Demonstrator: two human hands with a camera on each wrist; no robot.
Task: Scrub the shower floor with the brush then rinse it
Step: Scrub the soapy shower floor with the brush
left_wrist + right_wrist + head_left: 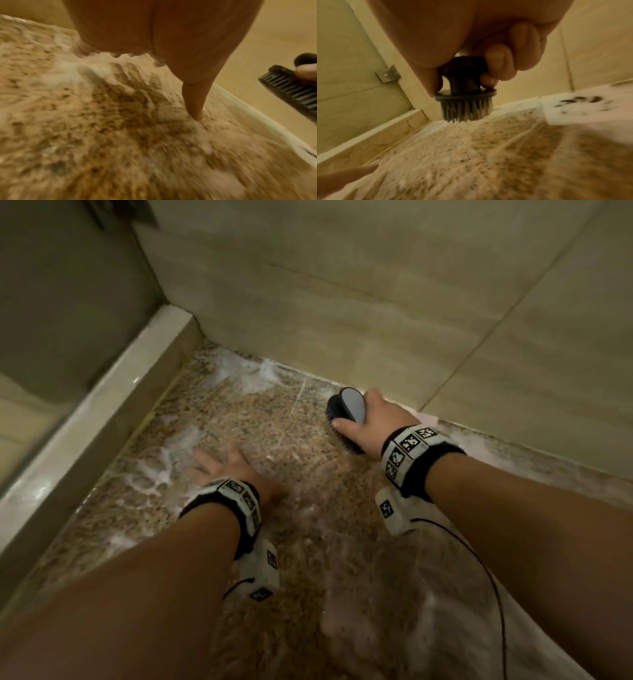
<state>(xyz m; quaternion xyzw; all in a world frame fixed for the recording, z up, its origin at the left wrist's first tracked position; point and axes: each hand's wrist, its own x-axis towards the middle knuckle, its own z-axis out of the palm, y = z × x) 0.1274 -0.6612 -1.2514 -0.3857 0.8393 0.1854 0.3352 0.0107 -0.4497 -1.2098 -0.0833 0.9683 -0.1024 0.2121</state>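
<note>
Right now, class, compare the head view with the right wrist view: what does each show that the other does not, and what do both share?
Only the head view shows both forearms with their marker wristbands, and the left hand spread flat on the shower floor.

Only the right wrist view shows a metal bracket on the wall and the brush's bristles end-on, their tips at the soapy floor.

Both show the right hand gripping the dark brush, the foamy speckled floor and the tiled wall.
</note>
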